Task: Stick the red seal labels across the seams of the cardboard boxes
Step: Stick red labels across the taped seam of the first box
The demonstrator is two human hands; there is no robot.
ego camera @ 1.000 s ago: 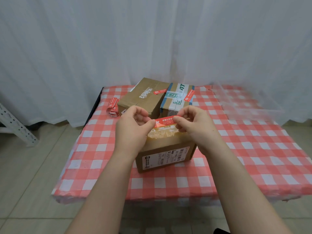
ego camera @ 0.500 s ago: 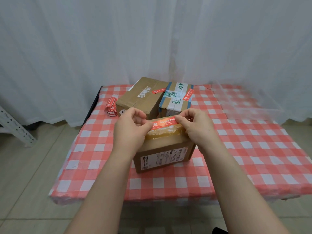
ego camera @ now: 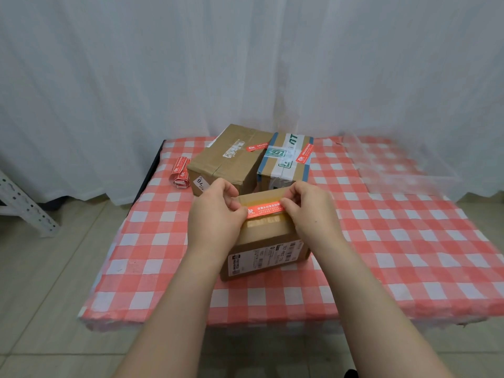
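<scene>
Step in hand: laying the red label (ego camera: 266, 209) on top of the near box (ego camera: 268, 242).

Left hand (ego camera: 215, 214) pinches the label's left end, thumb and fingers (ego camera: 230, 190) curled round it. Right hand (ego camera: 309, 211) pinches the right end the same way. The label is stretched flat between them, running left-right over the glossy tape on the box top. Can't make out the seam itself under that tape. Can't tell if the label is touching the box or just off it; my hands cover both ends.

The near box sits mid-surface (ego camera: 409, 241), shipping sticker on its near face. Two more stand just behind it, side by side: brown box (ego camera: 226, 162) far left with a red strip (ego camera: 257, 147) on top, taped box (ego camera: 286, 159) to its right with one too. I judge those two done, and this one the last in view. Spare labels (ego camera: 180, 173) lie bundled at the far left, beside the brown box.

Next move, my guess:
- bring the label fully down, taut and square
- release the ends
- rub flat from the middle outward with straight fingers

Risk: if one end lands first I get a skew or a wrinkle. Re-lifting would likely tear the label or weaken the stick.
</scene>
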